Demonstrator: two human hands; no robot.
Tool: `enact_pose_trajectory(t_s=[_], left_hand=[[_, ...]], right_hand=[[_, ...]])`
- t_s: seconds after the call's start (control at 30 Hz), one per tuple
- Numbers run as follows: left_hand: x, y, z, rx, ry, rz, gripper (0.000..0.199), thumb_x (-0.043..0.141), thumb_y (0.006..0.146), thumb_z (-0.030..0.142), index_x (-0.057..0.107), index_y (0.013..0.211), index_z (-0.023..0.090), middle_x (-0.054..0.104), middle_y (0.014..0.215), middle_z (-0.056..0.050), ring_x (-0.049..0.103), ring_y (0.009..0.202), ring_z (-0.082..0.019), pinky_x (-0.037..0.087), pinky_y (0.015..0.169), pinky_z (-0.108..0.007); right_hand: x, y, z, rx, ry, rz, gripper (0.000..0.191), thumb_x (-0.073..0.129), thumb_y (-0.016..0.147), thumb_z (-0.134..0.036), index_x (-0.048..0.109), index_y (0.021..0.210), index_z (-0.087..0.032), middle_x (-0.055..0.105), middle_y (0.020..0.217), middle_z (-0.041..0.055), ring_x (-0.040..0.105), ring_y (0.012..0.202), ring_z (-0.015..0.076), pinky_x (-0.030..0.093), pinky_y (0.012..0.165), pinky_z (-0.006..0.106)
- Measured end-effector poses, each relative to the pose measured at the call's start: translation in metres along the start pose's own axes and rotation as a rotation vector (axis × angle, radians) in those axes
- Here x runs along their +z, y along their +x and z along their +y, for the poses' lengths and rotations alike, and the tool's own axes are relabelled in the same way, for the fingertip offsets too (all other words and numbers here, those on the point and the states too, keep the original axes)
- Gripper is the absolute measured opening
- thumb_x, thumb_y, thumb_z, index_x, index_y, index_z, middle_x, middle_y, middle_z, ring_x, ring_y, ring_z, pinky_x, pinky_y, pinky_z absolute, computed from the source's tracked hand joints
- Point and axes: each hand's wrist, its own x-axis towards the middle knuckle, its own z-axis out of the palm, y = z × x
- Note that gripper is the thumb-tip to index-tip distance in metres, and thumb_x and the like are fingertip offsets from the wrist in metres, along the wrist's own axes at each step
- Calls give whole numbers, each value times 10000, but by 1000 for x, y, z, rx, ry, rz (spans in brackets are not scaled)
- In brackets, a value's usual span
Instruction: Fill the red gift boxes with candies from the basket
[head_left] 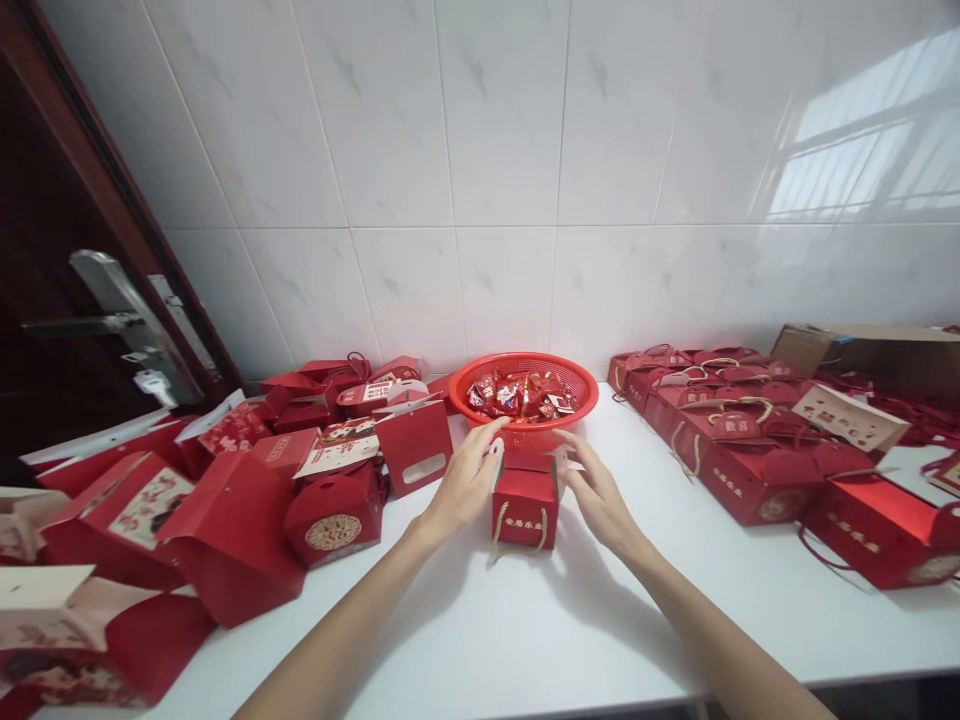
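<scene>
A small red gift box [523, 508] with gold lettering and a twine handle hanging down its front stands on the white table before me. At its left side is my left hand [471, 472], its thumb and fingers bent around the upper edge. My right hand [598, 492] is at the opposite side, with a pale flap between its thumb and fingers. The far side of the box and some fingertips are hidden. Just behind it sits a red plastic basket [589, 402] that holds red-wrapped candies [517, 393].
Several red boxes [232, 535] in mixed shapes crowd the table's left side. Rows of closed red boxes [739, 470] with rope handles line the right, near a cardboard carton [874, 350]. A tiled wall [502, 150] rises behind; a dark door [67, 200] is at left.
</scene>
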Motion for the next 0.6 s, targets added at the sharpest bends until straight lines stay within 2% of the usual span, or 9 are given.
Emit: enact_pose_trajectory(t_s=[0.07, 0.13, 0.2, 0.23, 0.33, 0.4, 0.47, 0.53, 0.6], left_hand=[[-2, 3, -6, -143, -112, 32, 495, 437, 760, 191, 645, 1209, 180, 635, 1286, -73, 593, 1146, -222, 457, 990, -346], [-4, 4, -14, -349, -265, 21, 506, 450, 658, 180, 680, 1109, 161, 700, 1085, -69, 650, 885, -195, 512, 777, -302], [-4, 3, -22, -496, -399, -5, 552, 459, 565, 169, 679, 1071, 149, 711, 918, -53, 626, 706, -166, 482, 631, -261], [-4, 2, -26, -523, -442, -18, 565, 465, 537, 164, 677, 1060, 146, 712, 888, -51, 623, 687, -165, 473, 612, -255], [-1, -3, -37, -431, -429, -48, 523, 514, 539, 156, 687, 1032, 166, 721, 1016, -83, 668, 876, -215, 518, 735, -296], [-1, -7, -42, -291, -317, -27, 479, 539, 566, 150, 708, 1013, 189, 678, 1181, -102, 637, 1077, -252, 516, 878, -346], [-3, -9, -42, -158, -176, 0, 420, 526, 616, 140, 733, 975, 209, 612, 1312, -96, 578, 1203, -265, 492, 960, -376], [-7, -8, -40, -47, -40, -9, 346, 485, 700, 138, 752, 902, 224, 619, 1306, -77, 572, 1210, -260, 480, 986, -398], [-11, -4, -36, 50, 91, -64, 316, 453, 768, 141, 754, 805, 229, 688, 1154, -64, 609, 1129, -248, 473, 994, -413]], right_hand=[[-5, 0, 0, 100, 114, 30, 492, 477, 734, -244, 613, 1207, -262, 627, 1243, 34, 577, 1071, 229, 493, 915, 373], [-9, 1, 0, 216, 229, 19, 475, 487, 659, -224, 655, 1102, -248, 654, 1143, 24, 577, 934, 202, 498, 833, 332], [-12, 1, 1, 338, 330, 1, 446, 509, 600, -208, 676, 1013, -237, 657, 1102, 23, 558, 839, 177, 489, 740, 296], [-12, 1, 3, 385, 366, -3, 439, 520, 580, -202, 681, 987, -234, 656, 1111, 25, 555, 827, 173, 482, 710, 285], [-11, 1, 11, 418, 376, -16, 450, 538, 558, -196, 686, 981, -234, 660, 1150, 39, 587, 925, 205, 489, 719, 293], [-8, 1, 18, 346, 323, -23, 457, 528, 567, -194, 677, 996, -237, 666, 1175, 50, 584, 1087, 251, 502, 814, 333], [-6, 0, 24, 245, 252, -23, 466, 515, 583, -183, 658, 1023, -243, 647, 1247, 58, 543, 1223, 276, 488, 929, 389], [-4, 0, 26, 132, 138, 8, 442, 524, 617, -170, 645, 1035, -245, 606, 1324, 69, 515, 1281, 284, 448, 1013, 445], [-3, -1, 26, 1, -14, 48, 356, 548, 677, -159, 649, 1009, -242, 595, 1339, 82, 519, 1283, 283, 414, 1055, 474]])
